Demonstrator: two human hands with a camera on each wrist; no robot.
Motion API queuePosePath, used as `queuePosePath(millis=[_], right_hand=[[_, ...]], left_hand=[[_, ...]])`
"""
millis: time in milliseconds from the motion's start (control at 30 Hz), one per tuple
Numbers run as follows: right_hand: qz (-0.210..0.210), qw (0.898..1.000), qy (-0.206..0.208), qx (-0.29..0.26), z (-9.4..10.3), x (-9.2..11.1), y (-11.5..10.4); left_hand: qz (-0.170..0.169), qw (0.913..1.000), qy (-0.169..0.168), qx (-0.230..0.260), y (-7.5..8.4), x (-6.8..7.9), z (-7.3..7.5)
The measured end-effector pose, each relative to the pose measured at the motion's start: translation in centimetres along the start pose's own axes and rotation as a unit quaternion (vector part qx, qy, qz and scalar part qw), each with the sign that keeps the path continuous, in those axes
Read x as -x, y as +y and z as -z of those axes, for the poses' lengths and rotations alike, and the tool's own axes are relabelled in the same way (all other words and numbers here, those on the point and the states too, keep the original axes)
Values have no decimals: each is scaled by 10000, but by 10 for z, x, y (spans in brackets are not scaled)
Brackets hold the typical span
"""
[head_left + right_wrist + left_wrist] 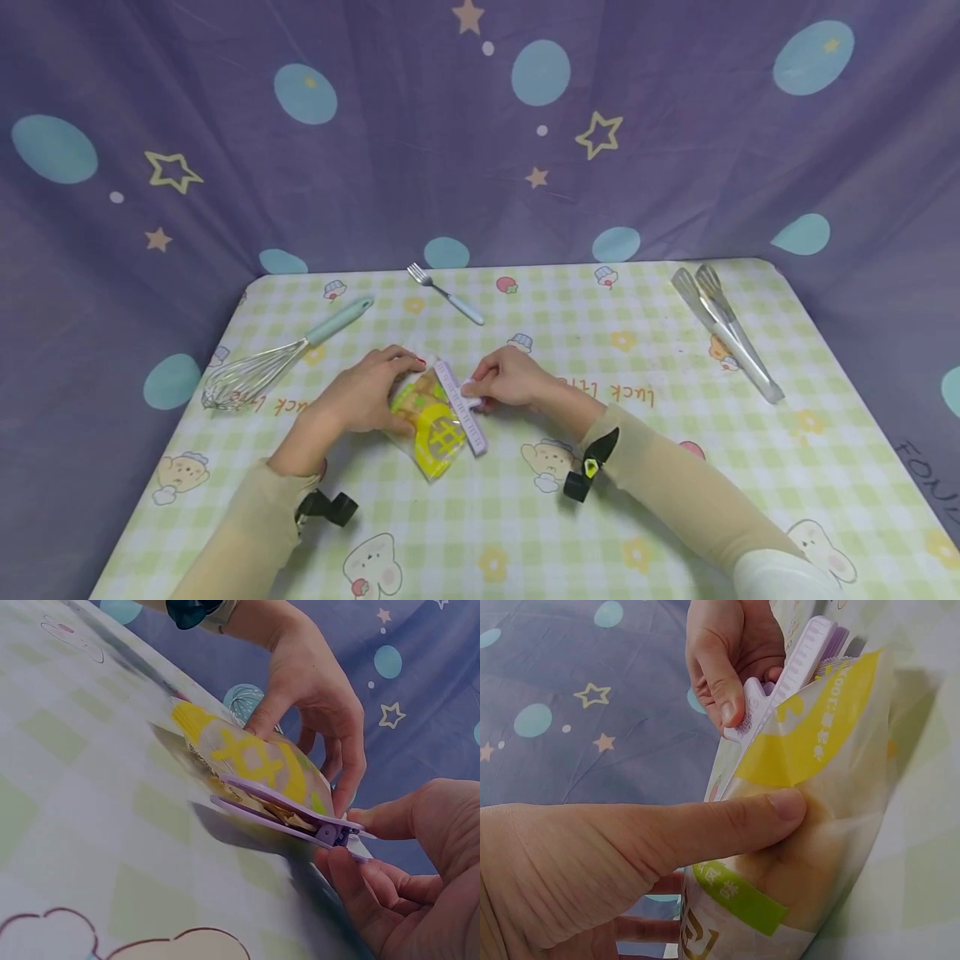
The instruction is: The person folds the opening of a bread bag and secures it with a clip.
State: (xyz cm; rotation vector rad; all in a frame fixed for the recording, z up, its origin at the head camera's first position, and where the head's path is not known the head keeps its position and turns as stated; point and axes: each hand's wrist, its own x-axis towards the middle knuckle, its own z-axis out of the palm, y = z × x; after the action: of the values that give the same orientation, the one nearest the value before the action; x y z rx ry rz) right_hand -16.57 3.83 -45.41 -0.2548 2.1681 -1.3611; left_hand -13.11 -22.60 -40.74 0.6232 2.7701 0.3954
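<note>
A clear and yellow snack bag (430,421) with pale food inside is held near the middle of the table. My left hand (369,392) grips its left side, thumb across the front and fingers behind, as the left wrist view shows. My right hand (512,379) pinches the handle tabs of a lilac bag clip (461,407) between thumb and fingers. In the right wrist view the clip's long jaws stand parted, with the bag's end between them. The clip (799,667) lies along the bag's edge in the left wrist view.
A whisk (288,354) with a mint handle lies to the left. Behind the bag is a fork (447,294) with a pale handle. Metal tongs (727,333) lie at the right. A purple curtain (480,183) hangs behind the checked tablecloth (600,533).
</note>
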Motion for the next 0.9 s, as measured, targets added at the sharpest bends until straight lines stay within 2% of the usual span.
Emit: queuePosePath(millis=[900], right_hand=[[7, 9997, 3, -262, -3, -12, -1]], left_hand=[[39, 10000, -38, -5, 2, 0, 1]])
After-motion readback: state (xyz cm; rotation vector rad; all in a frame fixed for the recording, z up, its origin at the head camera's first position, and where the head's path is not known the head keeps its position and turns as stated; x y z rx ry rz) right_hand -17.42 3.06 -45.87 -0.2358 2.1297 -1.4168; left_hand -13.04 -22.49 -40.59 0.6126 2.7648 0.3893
